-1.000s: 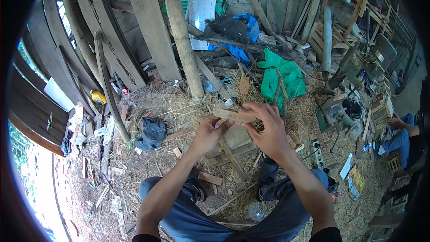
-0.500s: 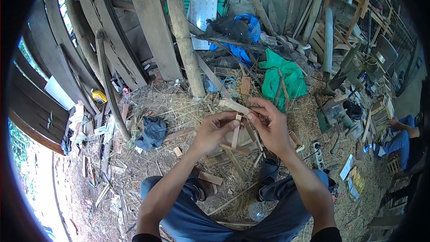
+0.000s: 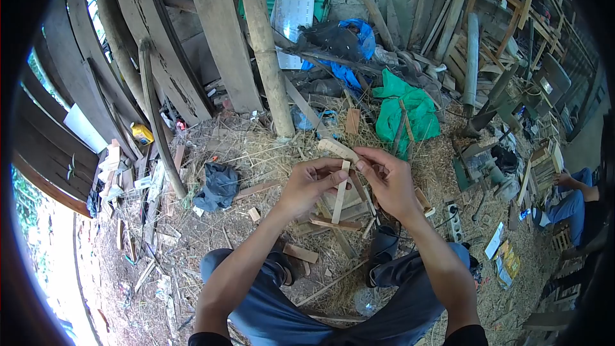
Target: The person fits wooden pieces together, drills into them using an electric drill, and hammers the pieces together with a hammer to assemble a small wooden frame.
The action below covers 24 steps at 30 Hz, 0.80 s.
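My left hand [image 3: 311,187] pinches a thin, pale wooden strip [image 3: 341,197] between thumb and fingers; the strip slants down toward my feet. Close beside it, my right hand [image 3: 389,178] grips a short wooden piece [image 3: 337,149] with a rounded far end, which points up and left. The strip's upper end lies just below this piece; whether they touch I cannot tell. Beneath the hands, partly hidden, are a brown wooden stick [image 3: 343,225] and other wood on the ground between my legs.
Straw and wood scraps cover the ground, with a wood block [image 3: 300,254] near my foot. Ahead stand a bamboo post [image 3: 264,57] and a green plastic bag [image 3: 407,112]. A dark cloth [image 3: 218,187] lies left. On the right are a power strip [image 3: 454,221] and a seated person [image 3: 570,202].
The rounded wooden piece has turned and shows more of its broad face. The thin strip has swung to show more of its length. Both hands stay close together.
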Tool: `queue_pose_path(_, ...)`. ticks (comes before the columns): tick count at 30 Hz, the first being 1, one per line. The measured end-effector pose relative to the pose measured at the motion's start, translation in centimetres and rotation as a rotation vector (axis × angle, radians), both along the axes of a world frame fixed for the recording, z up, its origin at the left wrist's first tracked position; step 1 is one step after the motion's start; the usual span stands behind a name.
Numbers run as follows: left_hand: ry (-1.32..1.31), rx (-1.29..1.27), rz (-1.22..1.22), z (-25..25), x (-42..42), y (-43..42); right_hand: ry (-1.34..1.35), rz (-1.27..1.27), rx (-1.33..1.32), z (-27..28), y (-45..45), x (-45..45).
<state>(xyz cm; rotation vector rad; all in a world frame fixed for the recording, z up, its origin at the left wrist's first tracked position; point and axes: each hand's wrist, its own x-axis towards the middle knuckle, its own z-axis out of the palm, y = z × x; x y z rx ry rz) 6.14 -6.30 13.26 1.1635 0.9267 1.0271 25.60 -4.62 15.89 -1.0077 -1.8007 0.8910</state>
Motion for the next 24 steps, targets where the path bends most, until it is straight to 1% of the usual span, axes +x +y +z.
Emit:
queue_pose_path(3, -0.026, -0.041, 0.027, 0.4, 0.2, -0.2, -0.014, -0.007, -0.018, 0.3, -0.2, 0.0)
queue_pose_path(7, -0.016, -0.079, 0.018, 0.3, 0.1, 0.1, -0.095, -0.013, 0.091, 0.4, -0.2, 0.0)
queue_pose_path(10, -0.033, -0.056, 0.034, -0.1, 0.1, 0.1, -0.109, 0.002, 0.173, 0.0, 0.1, 0.0)
queue_pose_path(13, 0.006, -0.032, 0.047, -0.9, -0.1, 0.3, -0.112, 0.017, 0.232, 0.1, 0.2, 0.1)
queue_pose_path(14, 0.000, 0.017, 0.052, -1.4, -0.2, 0.6, -0.118, 0.018, 0.256, 0.2, 0.2, 0.1)
queue_pose_path(15, -0.006, 0.065, 0.055, -1.4, -0.1, 0.6, -0.118, 0.017, 0.256, 0.2, 0.2, 0.1)
queue_pose_path(18, -0.020, 0.094, 0.075, -1.3, 0.0, 0.4, -0.093, 0.034, 0.228, 0.3, 0.2, 0.1)
queue_pose_path(21, -0.029, 0.130, 0.080, -1.2, 0.0, 0.4, -0.111, -0.013, 0.267, 0.4, -0.2, 0.0)
queue_pose_path(24, -0.007, 0.163, 0.096, -1.6, 0.0, 0.5, -0.060, -0.051, 0.277, 0.5, -0.5, -0.4)
